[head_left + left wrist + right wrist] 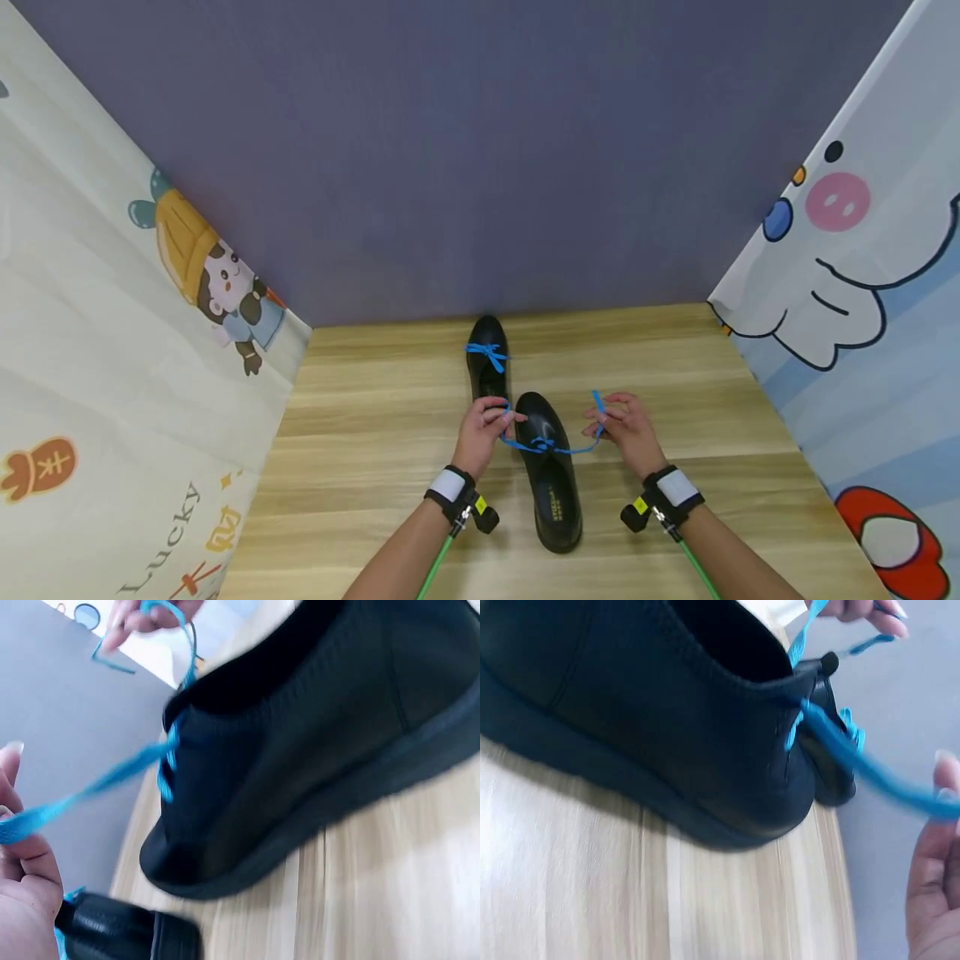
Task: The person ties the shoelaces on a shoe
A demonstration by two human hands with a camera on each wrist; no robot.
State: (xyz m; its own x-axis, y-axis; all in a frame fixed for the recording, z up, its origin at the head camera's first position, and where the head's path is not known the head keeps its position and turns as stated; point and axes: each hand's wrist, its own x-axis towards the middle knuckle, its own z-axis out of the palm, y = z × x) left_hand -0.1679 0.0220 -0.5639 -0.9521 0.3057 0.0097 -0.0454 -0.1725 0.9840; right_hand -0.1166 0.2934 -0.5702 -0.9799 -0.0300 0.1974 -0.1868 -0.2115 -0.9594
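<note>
Two black shoes lie on a wooden table. The near shoe (553,483) (315,742) (645,727) has a blue lace (551,448) (97,787) (870,769) stretched out to both sides. My left hand (498,415) (19,855) pinches the lace's left end beside the shoe's toe. My right hand (606,421) (937,892) pinches the right end, which sticks up above the fingers. The far shoe (487,367) (120,934) (832,776) lies just beyond, its blue lace tied in a bow (489,354).
The wooden table (375,433) is boxed in by a purple back wall (480,167) and cartoon-printed curtains on the left (112,333) and right (862,292). Each wrist wears a black and white band with a green cord.
</note>
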